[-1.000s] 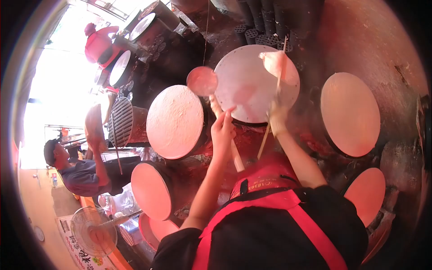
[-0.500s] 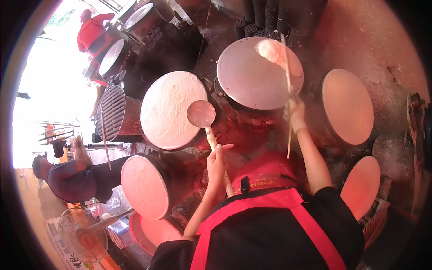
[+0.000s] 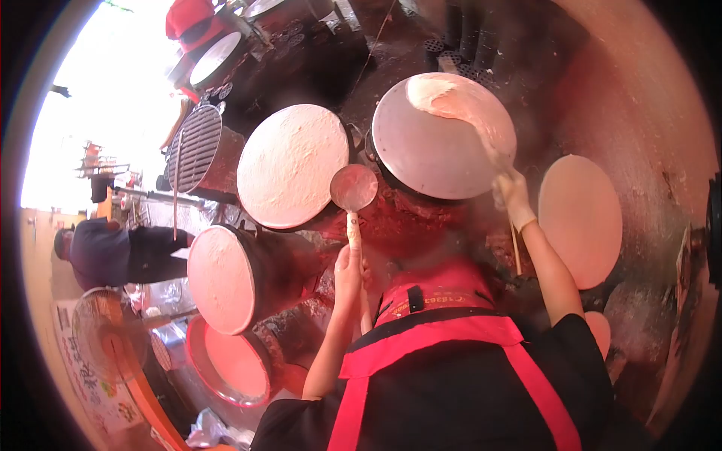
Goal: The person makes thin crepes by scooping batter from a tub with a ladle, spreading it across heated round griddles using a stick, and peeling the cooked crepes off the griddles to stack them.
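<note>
My left hand [image 3: 349,274] is wrapped round the handle of a ladle [image 3: 353,188], whose round bowl points away from me beside the near right edge of a batter-covered griddle [image 3: 289,169]. My right hand [image 3: 515,199] grips a thin wooden stick [image 3: 516,252] at the right rim of another round griddle [image 3: 421,161]. On that griddle, pale wet batter [image 3: 455,98] lies in a curved band from the far edge down the right side. Its middle and left are bare. The stick's working end is blurred against the batter.
More round pale surfaces stand at the right [image 3: 580,222] and left [image 3: 222,279]. A red-rimmed tub [image 3: 233,368] of batter sits lower left, near a fan [image 3: 113,334]. A ribbed round grate [image 3: 197,150] is at far left. One person [image 3: 113,252] stands left, another [image 3: 192,22] farther back.
The batter has been drawn from a pool at the far edge into an arc along the right side. My right hand moved rightward and nearer. My left fingers closed more round the ladle handle.
</note>
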